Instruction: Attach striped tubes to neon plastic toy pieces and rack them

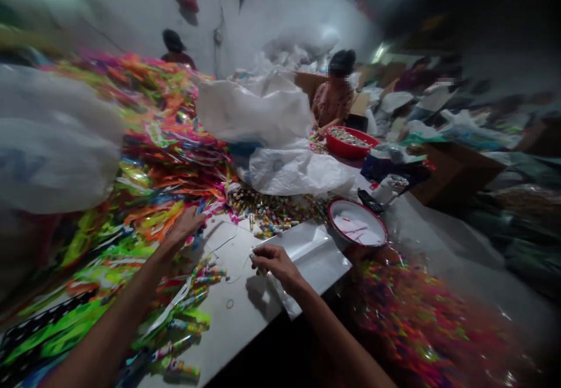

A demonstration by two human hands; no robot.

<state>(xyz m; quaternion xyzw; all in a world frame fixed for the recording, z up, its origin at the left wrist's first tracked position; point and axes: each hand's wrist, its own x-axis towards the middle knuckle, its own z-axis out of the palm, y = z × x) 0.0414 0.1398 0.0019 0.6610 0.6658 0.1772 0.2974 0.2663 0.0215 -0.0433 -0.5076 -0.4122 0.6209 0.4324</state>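
Pinching a small piece (253,254) between the thumb and fingertips of the right hand (280,266), just above the white tabletop (232,331) and beside a glossy plastic sheet (313,253). Too small and dim for a sure reading of its make; probably light, firm and easy to drop, hence best held lightly at its end with the fingertips. Close by the same fingertips, a thin curved strand (241,272) over the tabletop, perhaps joined to the piece, perhaps not. Reaching forward with the left hand (189,224) to the edge of the ribbon heap (175,142), among pink and blue strips; cannot tell whether grasping any or merely touching. Likely soft, limp and slippery, these ribbons, prone to tangling, so better gathered near a bound end than by loose tails. Nearer the body, between the forearms, a row of printed tubes (180,367) along the ribbons' ends, seemingly stiff and light, with a smooth barrel for finger and thumb. Also on the tabletop, a thin ring (227,304), well apart from both hands, and, beyond the sheet, a pile of short tubes (280,223), likely to roll if nudged.
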